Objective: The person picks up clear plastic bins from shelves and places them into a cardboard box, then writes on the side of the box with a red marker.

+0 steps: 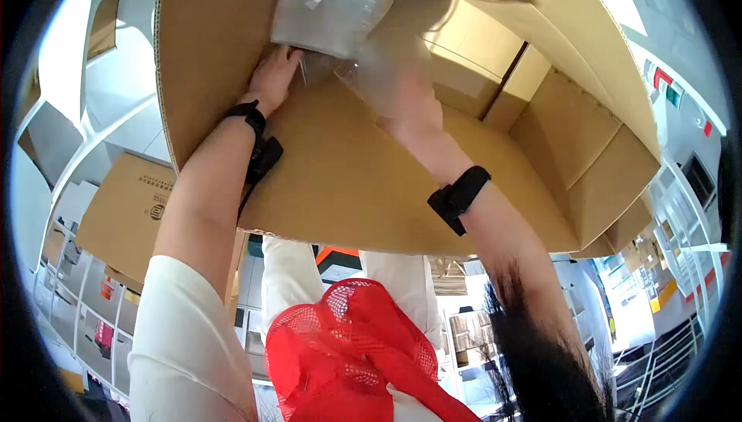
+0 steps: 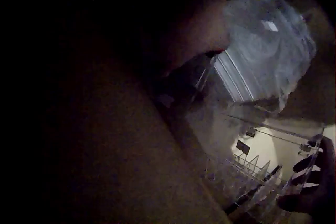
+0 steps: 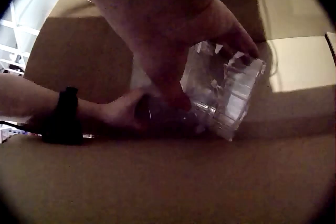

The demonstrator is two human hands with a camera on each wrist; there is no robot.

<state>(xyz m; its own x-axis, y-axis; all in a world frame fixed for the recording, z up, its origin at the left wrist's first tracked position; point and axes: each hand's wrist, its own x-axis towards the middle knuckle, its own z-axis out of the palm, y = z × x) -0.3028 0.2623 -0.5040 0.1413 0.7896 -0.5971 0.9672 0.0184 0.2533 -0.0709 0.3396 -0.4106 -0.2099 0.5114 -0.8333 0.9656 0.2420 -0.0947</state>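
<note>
A clear plastic organizer box with thin dividers is inside a large cardboard box. My right hand, blurred in the head view, grips it from above; in the right wrist view the thumb and fingers spread across its sides. My left hand holds the other end, close to the cardboard side wall, thumb and fingers curved around it in the right wrist view. Just beyond the left fingertips stands a clear plastic-wrapped bundle with a small white label. In the left wrist view, the organizer's dividers show beneath the bundle.
The cardboard box surrounds both hands with high walls, its open edge toward my body. Sunlight falls on its far inner flap. Another carton stands at left, and white wire racks flank both sides.
</note>
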